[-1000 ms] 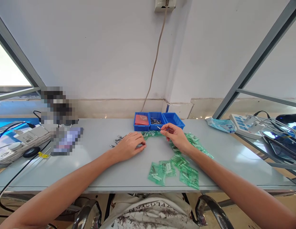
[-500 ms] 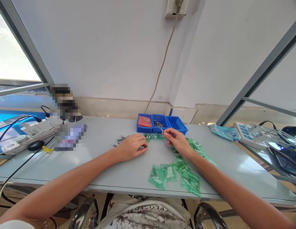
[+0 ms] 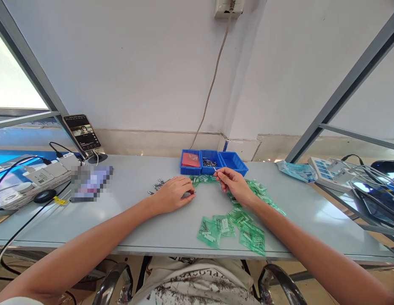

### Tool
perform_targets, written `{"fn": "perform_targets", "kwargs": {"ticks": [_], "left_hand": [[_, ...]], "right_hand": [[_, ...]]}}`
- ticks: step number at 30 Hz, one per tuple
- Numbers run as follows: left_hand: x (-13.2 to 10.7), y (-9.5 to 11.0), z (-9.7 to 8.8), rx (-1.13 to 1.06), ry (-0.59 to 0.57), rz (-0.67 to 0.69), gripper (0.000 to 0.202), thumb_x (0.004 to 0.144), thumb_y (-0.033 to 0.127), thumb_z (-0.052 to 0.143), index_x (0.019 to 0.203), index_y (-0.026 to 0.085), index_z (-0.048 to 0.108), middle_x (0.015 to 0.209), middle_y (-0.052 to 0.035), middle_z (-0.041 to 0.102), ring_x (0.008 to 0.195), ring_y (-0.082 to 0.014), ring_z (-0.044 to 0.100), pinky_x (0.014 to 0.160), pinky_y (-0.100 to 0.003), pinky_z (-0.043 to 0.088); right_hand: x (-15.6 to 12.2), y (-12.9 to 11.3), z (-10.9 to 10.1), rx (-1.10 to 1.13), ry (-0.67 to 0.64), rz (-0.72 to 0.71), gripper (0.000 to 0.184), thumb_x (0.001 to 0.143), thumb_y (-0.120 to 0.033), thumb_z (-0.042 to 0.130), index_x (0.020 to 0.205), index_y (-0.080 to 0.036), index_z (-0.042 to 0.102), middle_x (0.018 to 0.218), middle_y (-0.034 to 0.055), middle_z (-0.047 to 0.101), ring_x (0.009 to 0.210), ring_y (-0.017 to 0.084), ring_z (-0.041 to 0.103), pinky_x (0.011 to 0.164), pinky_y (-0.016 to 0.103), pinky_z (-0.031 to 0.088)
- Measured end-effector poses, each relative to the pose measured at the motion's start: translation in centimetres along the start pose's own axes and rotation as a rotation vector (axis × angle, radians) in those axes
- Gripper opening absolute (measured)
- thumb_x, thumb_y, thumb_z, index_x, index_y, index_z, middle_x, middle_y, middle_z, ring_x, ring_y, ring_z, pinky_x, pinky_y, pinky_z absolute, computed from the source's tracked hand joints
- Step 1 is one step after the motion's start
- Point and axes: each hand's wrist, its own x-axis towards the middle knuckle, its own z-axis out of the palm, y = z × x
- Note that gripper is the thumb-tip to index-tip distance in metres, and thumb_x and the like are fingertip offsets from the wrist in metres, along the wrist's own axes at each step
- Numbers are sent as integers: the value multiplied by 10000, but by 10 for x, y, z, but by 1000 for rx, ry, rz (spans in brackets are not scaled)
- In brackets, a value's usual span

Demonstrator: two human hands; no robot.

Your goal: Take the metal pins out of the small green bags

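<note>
Fingers (image 3: 222, 174) of right hand (image 3: 236, 186) pinch a pin (image 3: 214, 168) (left hand (image 3: 171, 195) flat); middle bin (image 3: 210, 171) holds pins (image 3: 208, 162).

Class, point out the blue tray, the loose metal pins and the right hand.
blue tray (image 3: 233, 160): head view, right compartment's floor.
loose metal pins (image 3: 158, 185): head view, middle of pile.
right hand (image 3: 235, 185): head view, back of hand.

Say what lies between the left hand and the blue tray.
Head view: small green plastic packets lie on the grey table between the left hand and the blue plastic three-compartment tray.
</note>
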Motion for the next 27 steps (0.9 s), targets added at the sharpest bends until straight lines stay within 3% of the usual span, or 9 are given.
{"fn": "perform_targets", "kwargs": {"ticks": [27], "left_hand": [[1,1,-1,-41,-36,-22,64,998,258,620,974,199,614,1003,-47,672,935,-220,586,854,-348,457]], "right_hand": [[1,3,-3,-103,20,-133,305,820,-504,800,900,-246,659,716,-25,551,573,142,470,519,296,415]]}}
